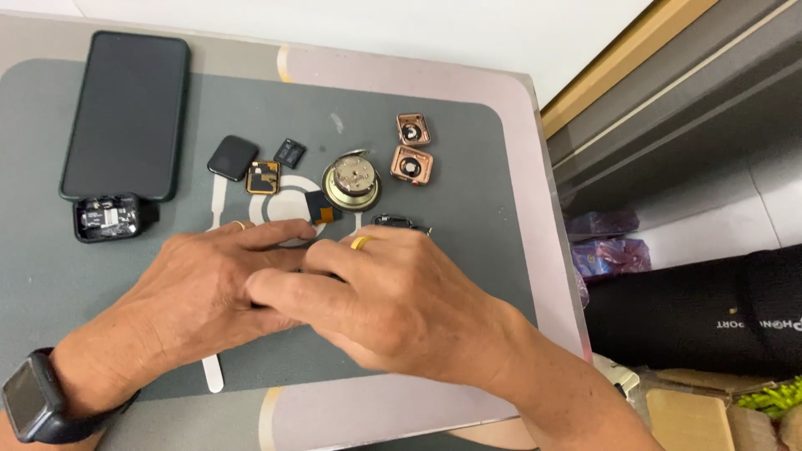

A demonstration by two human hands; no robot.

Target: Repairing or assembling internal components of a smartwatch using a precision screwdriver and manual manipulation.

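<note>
Grey mat (468, 179) on a small surface (535, 150), disassembled watch parts spread apart, each separately visible. Left hand (205, 288) and right hand (384, 296) meet at centre, fingers overlapping; whatever they pinch is hidden. Round brass-coloured part (352, 181) lies just beyond.

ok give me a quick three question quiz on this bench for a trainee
1. True or false: the phone lies face down at the mat's far left.
2. Which sits beside the round metal part? A) two copper-coloured casings B) a screwdriver C) a cup
3. Which wrist wears the black watch?

Key:
1. False, its dark screen faces up.
2. A
3. The left; the left hand and right hand meet mid-mat, and what they hold is hidden.
</note>
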